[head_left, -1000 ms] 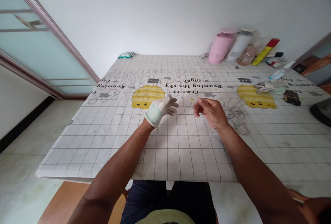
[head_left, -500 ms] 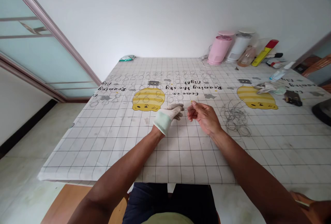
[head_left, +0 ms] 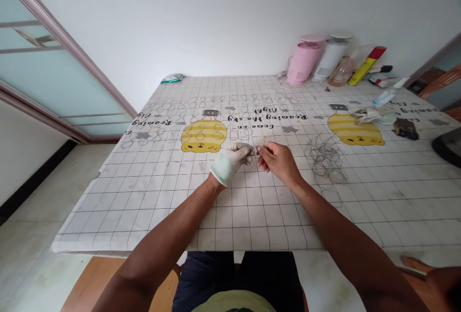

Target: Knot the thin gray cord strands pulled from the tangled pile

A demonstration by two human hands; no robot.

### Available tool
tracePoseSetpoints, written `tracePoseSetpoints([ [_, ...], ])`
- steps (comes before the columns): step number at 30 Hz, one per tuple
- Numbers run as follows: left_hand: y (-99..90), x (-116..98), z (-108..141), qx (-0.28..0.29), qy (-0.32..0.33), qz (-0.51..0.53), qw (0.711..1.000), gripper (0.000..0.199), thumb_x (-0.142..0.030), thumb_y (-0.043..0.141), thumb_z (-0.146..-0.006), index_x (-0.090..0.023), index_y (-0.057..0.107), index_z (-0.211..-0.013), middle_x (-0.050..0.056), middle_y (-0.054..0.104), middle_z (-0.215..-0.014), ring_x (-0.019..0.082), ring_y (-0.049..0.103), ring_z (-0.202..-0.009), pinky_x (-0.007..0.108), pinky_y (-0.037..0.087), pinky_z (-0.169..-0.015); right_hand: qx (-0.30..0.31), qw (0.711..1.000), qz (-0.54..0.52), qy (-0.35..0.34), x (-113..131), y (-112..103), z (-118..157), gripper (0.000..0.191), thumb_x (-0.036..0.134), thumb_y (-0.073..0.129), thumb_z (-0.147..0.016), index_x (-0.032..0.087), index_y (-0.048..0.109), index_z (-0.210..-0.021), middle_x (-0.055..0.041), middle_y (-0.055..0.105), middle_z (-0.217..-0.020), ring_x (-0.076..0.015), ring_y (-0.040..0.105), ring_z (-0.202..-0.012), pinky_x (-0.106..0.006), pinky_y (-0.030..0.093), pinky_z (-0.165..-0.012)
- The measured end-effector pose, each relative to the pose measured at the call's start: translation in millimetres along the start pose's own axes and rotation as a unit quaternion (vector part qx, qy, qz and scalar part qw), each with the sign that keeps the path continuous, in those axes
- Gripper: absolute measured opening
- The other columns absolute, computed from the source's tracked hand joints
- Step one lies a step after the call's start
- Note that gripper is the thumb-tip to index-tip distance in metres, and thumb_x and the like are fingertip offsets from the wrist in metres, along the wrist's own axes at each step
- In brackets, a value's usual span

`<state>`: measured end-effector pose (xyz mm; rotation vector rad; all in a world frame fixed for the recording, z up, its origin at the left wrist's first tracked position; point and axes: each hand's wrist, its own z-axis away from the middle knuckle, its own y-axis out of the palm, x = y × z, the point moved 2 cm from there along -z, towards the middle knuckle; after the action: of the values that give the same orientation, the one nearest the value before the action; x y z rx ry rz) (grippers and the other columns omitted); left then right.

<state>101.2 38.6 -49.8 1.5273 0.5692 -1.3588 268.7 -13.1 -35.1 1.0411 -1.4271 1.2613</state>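
Observation:
My left hand (head_left: 239, 154), in a pale glove with a mint cuff, is closed above the middle of the table. Just to its right my bare right hand (head_left: 271, 156) has its thumb and fingers pinched, the fingertips almost touching the glove. Whatever lies between the fingers is too small to make out. A loose tangle of thin dark wire (head_left: 326, 158) rests on the cloth to the right of my right hand. Several thin wire loops (head_left: 201, 132) are laid in rows on the cloth beyond my left hand.
The table (head_left: 144, 206) has a checked cloth. At the back right stand a pink cylinder (head_left: 303, 62), a white cylinder (head_left: 329, 60) and a yellow-red tube (head_left: 365, 68). Nearer are a glove (head_left: 372, 115), a clear bottle (head_left: 389, 93) and a dark block (head_left: 406, 129).
My right hand has moved left and turned, bringing its fingertips up to the gloved fingers. The fingers of my left hand have curled in. The whole view has shifted slightly.

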Motion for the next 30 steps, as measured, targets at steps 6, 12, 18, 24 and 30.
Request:
tracePoseSetpoints([
  [6,6.4,0,6,-0.041,0.002,-0.005,0.999,0.015,-0.030,0.072,-0.086,-0.016,0.068,-0.088,0.003,0.070,-0.086,0.010,0.064,-0.068,0.024,0.052,-0.067,-0.004,1.000,0.023,0.003,-4,4,-1,0.034,0.046,0.074,-0.098,0.018,0.071,-0.118,-0.0055,0.076,-0.071,-0.0168,0.065,-0.050,-0.029,0.051,-0.043],
  [12,11.8,-6,6,-0.092,-0.003,-0.047,0.995,0.004,-0.019,0.067,-0.085,-0.016,0.068,-0.087,0.001,0.067,-0.078,0.011,0.067,-0.066,0.025,0.055,-0.066,-0.008,1.000,0.011,-0.011,1,10,6,0.046,0.045,0.064,-0.104,0.015,0.063,-0.139,-0.0059,0.076,-0.078,-0.0182,0.067,-0.061,-0.032,0.056,-0.053],
  [18,16.2,-3,8,-0.155,-0.036,-0.100,0.982,0.013,-0.009,0.066,-0.083,-0.015,0.075,-0.091,0.002,0.071,-0.078,0.011,0.066,-0.065,0.024,0.057,-0.064,-0.012,0.994,0.102,-0.030,-8,10,2,0.034,0.035,0.057,-0.105,0.018,0.073,-0.129,-0.0034,0.072,-0.072,-0.0173,0.061,-0.056,-0.032,0.049,-0.054],
  [24,18.5,-1,8,-0.173,-0.038,-0.075,0.981,0.013,-0.006,0.065,-0.085,-0.013,0.076,-0.088,0.002,0.071,-0.073,0.011,0.067,-0.063,0.025,0.059,-0.062,-0.047,0.985,0.154,-0.067,-7,9,-2,0.030,0.036,0.062,-0.103,0.018,0.075,-0.124,-0.0018,0.068,-0.066,-0.0187,0.060,-0.056,-0.033,0.049,-0.060],
  [30,15.5,-2,3,-0.211,-0.026,-0.011,0.977,0.008,-0.010,0.073,-0.082,-0.012,0.075,-0.090,0.004,0.073,-0.074,0.013,0.069,-0.061,0.027,0.061,-0.062,-0.081,0.992,0.058,-0.072,0,17,5,0.054,0.052,0.060,-0.104,0.017,0.062,-0.145,-0.0023,0.072,-0.076,-0.0172,0.062,-0.059,-0.030,0.051,-0.054],
])
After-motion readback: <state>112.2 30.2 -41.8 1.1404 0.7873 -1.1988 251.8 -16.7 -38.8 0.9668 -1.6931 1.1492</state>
